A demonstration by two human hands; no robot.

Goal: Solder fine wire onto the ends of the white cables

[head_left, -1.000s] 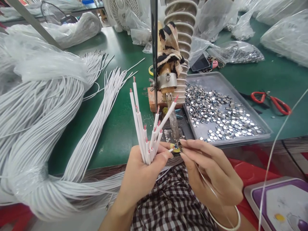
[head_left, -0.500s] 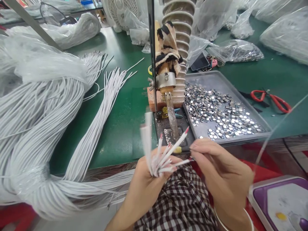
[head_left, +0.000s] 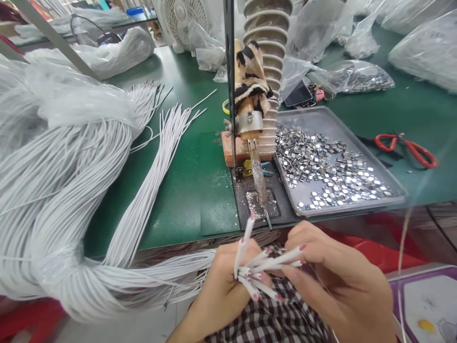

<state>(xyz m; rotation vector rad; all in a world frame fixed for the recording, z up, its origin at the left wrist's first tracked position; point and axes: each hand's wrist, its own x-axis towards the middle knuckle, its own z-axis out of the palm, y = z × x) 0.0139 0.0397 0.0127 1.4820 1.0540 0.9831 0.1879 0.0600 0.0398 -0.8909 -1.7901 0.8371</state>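
Observation:
My left hand [head_left: 226, 281] is closed around a bundle of white cables [head_left: 246, 259] near their stripped ends, where short red inner wires show and the ends fan out to the right and upward. My right hand [head_left: 342, 281] is beside it, thumb and fingers curled about the tips of one or two of these cables; the exact contact is slightly blurred. Just beyond the hands, a soldering iron [head_left: 257, 176] with a cloth-wrapped handle points down on its stand, over a dark base plate [head_left: 285, 214] with solder specks.
A tray [head_left: 357, 143] of small metal connectors [head_left: 314, 157] stands right of the iron, with red-handled pliers [head_left: 416, 148] farther right. Loose white cables [head_left: 150, 181] and a thick cable bundle [head_left: 82, 190] lie on the left. A ribbed hose [head_left: 269, 57] rises behind the iron.
The cable ends have swung from upright toward the right and lower. My right hand has moved slightly right and down, its fingers now around the cable tips. The view has shifted slightly.

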